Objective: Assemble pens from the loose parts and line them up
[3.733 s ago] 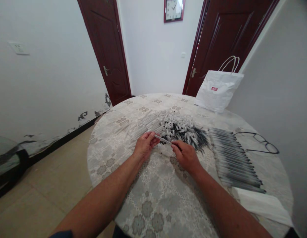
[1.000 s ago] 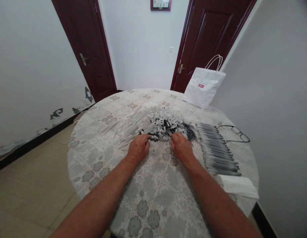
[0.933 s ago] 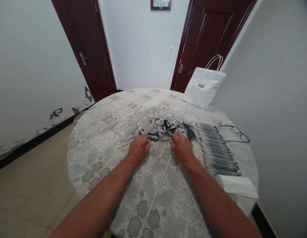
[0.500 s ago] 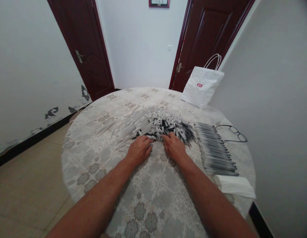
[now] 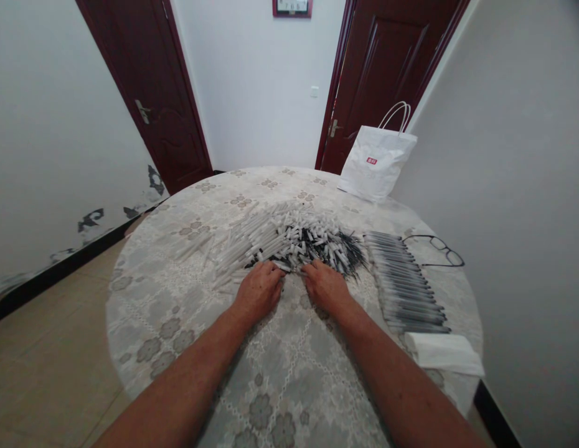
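Observation:
A heap of pen parts lies in the middle of the table: pale pen barrels [image 5: 252, 239] on the left, white caps [image 5: 317, 219] at the back, and thin dark refills [image 5: 352, 249] on the right. At the near edge of the heap, my left hand [image 5: 260, 287] has its fingers bent together, with a small white and black piece by the fingertips. My right hand [image 5: 325, 285] is close by on the right, fingers curled and tips among the parts. What either hand grips is too small to make out.
Assembled-looking pens [image 5: 408, 283] lie in a row on the right. Eyeglasses [image 5: 441, 249] rest beyond them, a folded white cloth or paper [image 5: 443, 353] nearer me. A white paper bag [image 5: 378, 165] stands at the back right. The round table has a patterned cover [image 5: 177, 298].
Both hands have drawn back slightly toward me, still at the near edge of the heap. The whole view has shifted a little. The heap looks much the same.

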`<state>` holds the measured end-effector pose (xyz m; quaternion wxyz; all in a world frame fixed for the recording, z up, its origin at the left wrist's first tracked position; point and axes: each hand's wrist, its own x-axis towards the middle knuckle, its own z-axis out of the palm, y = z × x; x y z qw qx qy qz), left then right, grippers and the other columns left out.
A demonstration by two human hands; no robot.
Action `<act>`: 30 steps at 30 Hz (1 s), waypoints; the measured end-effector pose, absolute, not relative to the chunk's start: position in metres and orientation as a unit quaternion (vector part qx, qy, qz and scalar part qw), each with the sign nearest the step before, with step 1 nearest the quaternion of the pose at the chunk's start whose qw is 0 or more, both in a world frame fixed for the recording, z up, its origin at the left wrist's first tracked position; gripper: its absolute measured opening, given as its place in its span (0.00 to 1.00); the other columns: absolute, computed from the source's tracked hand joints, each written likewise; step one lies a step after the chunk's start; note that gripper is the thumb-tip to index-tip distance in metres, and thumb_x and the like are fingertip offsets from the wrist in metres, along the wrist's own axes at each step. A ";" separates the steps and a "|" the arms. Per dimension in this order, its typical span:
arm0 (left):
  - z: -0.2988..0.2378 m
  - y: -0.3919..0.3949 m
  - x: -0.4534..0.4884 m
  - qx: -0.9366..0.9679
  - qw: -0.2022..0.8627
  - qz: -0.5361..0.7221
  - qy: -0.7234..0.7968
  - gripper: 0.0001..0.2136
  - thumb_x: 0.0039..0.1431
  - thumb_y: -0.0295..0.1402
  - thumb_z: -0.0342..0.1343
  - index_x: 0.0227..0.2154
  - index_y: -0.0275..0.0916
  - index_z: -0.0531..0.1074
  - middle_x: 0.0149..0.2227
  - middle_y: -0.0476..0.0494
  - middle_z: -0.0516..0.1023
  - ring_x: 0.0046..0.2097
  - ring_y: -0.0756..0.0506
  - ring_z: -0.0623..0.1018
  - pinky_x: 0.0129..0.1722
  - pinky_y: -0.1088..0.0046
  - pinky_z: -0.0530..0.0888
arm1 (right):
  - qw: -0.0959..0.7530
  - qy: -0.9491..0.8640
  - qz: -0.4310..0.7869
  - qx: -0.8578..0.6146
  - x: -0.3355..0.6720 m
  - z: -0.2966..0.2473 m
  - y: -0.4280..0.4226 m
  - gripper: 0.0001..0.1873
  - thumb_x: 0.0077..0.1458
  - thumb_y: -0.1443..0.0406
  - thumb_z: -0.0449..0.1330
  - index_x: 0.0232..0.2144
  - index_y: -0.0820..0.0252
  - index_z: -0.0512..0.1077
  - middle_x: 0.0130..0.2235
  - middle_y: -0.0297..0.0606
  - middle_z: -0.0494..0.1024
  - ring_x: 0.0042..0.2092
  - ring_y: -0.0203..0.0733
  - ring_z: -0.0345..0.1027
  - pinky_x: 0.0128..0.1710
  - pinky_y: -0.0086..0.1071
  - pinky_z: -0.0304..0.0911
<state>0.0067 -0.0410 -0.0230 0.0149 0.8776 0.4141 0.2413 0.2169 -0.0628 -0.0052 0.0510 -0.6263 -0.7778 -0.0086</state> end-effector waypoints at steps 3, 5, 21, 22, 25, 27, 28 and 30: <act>-0.021 -0.041 0.007 0.878 0.021 0.236 0.416 0.13 0.56 0.22 0.53 0.43 0.40 0.74 0.43 0.39 0.73 0.46 0.41 0.71 0.48 0.63 0.70 | 0.056 -0.782 -0.009 -0.621 0.219 -0.004 -0.064 0.11 0.68 0.61 0.50 0.47 0.54 0.70 0.44 0.41 0.73 0.46 0.42 0.69 0.43 0.31 0.61; -0.020 -0.042 0.007 0.879 0.023 0.233 0.415 0.15 0.56 0.22 0.53 0.44 0.40 0.74 0.43 0.39 0.74 0.46 0.41 0.71 0.49 0.62 0.70 | 0.053 -0.781 -0.006 -0.622 0.219 -0.004 -0.065 0.11 0.67 0.61 0.50 0.45 0.55 0.71 0.43 0.41 0.73 0.46 0.43 0.69 0.43 0.31 0.60; -0.030 -0.038 0.003 0.855 0.100 0.297 0.414 0.18 0.58 0.21 0.49 0.49 0.39 0.73 0.45 0.38 0.73 0.50 0.42 0.73 0.52 0.63 0.71 | 0.080 -0.800 0.053 -0.593 0.229 0.000 -0.067 0.15 0.68 0.59 0.51 0.49 0.57 0.73 0.46 0.42 0.74 0.49 0.41 0.68 0.50 0.31 0.60; -0.031 -0.038 0.003 0.852 0.102 0.301 0.416 0.18 0.58 0.21 0.49 0.50 0.39 0.72 0.45 0.38 0.73 0.50 0.42 0.73 0.53 0.63 0.71 | 0.083 -0.799 0.053 -0.594 0.229 0.000 -0.067 0.15 0.68 0.60 0.50 0.49 0.57 0.73 0.46 0.42 0.74 0.49 0.41 0.68 0.50 0.31 0.60; -0.032 -0.038 0.003 0.847 0.105 0.313 0.416 0.21 0.59 0.21 0.49 0.54 0.40 0.70 0.47 0.38 0.74 0.51 0.42 0.73 0.53 0.61 0.71 | 0.090 -0.790 0.052 -0.604 0.230 -0.001 -0.068 0.14 0.68 0.62 0.50 0.49 0.57 0.73 0.45 0.41 0.75 0.47 0.40 0.69 0.49 0.30 0.60; -0.033 -0.038 0.004 0.848 0.105 0.317 0.411 0.20 0.59 0.21 0.50 0.54 0.41 0.69 0.47 0.38 0.74 0.52 0.41 0.73 0.53 0.61 0.71 | 0.092 -0.784 0.051 -0.612 0.231 -0.003 -0.069 0.14 0.68 0.62 0.51 0.50 0.56 0.73 0.45 0.41 0.75 0.47 0.40 0.69 0.48 0.29 0.60; -0.034 -0.038 0.004 0.850 0.104 0.316 0.410 0.20 0.60 0.22 0.51 0.54 0.40 0.69 0.47 0.38 0.74 0.51 0.41 0.73 0.53 0.61 0.71 | 0.094 -0.782 0.049 -0.614 0.231 -0.003 -0.069 0.14 0.67 0.62 0.51 0.50 0.56 0.72 0.45 0.41 0.75 0.47 0.40 0.69 0.48 0.29 0.60; -0.034 -0.037 0.003 0.852 0.100 0.311 0.409 0.19 0.61 0.23 0.52 0.54 0.40 0.69 0.47 0.38 0.75 0.51 0.41 0.74 0.53 0.62 0.71 | 0.099 -0.782 0.046 -0.613 0.233 -0.005 -0.069 0.14 0.67 0.62 0.51 0.50 0.56 0.72 0.46 0.41 0.76 0.47 0.40 0.69 0.48 0.29 0.60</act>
